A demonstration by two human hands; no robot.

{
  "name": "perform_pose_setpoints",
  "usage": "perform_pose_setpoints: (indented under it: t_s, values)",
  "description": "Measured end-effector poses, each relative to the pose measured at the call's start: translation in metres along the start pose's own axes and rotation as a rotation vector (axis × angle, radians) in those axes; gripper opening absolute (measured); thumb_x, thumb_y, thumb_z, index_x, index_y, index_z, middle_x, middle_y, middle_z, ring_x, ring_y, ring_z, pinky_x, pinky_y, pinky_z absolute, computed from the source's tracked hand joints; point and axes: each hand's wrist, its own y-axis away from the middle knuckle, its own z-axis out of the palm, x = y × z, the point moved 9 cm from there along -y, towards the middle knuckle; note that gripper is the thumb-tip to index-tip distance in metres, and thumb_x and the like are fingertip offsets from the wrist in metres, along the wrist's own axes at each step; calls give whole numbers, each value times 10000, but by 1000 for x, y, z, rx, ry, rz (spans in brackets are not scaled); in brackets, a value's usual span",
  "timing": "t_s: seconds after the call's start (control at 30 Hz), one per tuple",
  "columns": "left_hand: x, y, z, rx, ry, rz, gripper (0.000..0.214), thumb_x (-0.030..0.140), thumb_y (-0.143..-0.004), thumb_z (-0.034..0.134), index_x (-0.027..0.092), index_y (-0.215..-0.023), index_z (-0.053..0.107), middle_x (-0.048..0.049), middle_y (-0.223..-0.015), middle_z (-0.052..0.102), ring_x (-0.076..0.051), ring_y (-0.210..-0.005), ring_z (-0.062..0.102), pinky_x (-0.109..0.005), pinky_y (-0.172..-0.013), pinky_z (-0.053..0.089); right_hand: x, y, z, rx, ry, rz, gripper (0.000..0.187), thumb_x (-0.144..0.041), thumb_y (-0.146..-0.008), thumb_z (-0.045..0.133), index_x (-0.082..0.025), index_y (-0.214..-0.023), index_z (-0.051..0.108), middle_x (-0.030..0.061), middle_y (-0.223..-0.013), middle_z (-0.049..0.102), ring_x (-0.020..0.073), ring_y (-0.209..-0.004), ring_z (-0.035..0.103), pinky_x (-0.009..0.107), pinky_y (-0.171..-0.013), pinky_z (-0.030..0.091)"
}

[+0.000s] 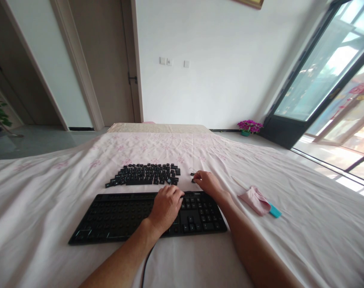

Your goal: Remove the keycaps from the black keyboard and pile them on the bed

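A black keyboard (122, 218) lies on the bed cover, its left and middle sections stripped of keycaps. Keys still sit on its right-hand part. My left hand (167, 206) rests across the keyboard, with its fingers bent over the far edge. Past that edge, my right hand (206, 182) pinches a small black keycap (193, 181) at or just above the cloth. Another small black keycap (192, 174) lies just beyond those fingertips. Behind the keyboard, many loose keycaps (146, 175) are laid out in rows, a few of them tilted.
On the right lies a pink cloth (255, 201) with a turquoise brush-like piece (275, 211) poking out. A black cable (145, 264) runs toward me from the keyboard. The pale flowered sheet (80, 172) has folds. Potted pink flowers (250, 126) stand near the glass door.
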Motion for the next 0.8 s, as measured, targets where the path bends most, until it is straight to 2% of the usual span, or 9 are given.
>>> perform_pose_setpoints:
  t_s: [0.13, 0.3, 0.8]
  values:
    - [1, 0, 0, -4, 4, 1, 160, 174, -858, 561, 233, -987, 637, -27, -999, 605, -197, -964, 522, -353, -900, 402, 16, -3, 1, -16, 6, 56, 140, -307, -751, 662, -218, -849, 707, 31, -801, 698, 186, -772, 612, 239, -613, 347]
    - [1, 0, -1, -7, 5, -2, 164, 171, -850, 573, 236, -986, 638, -29, -1014, 606, -199, -970, 522, -357, -897, 403, 30, -6, 4, -30, -5, 73, 159, -329, -726, 681, -214, -831, 718, 29, -781, 693, 175, -743, 610, 238, -618, 364]
    - [1, 0, 0, -7, 5, -2, 165, 173, -855, 562, 239, -983, 641, -30, -1006, 612, -199, -972, 529, -359, -905, 404, 34, -6, 6, -31, -53, 66, 178, -287, -679, 701, -212, -840, 713, 22, -789, 682, 164, -720, 596, 229, -600, 370]
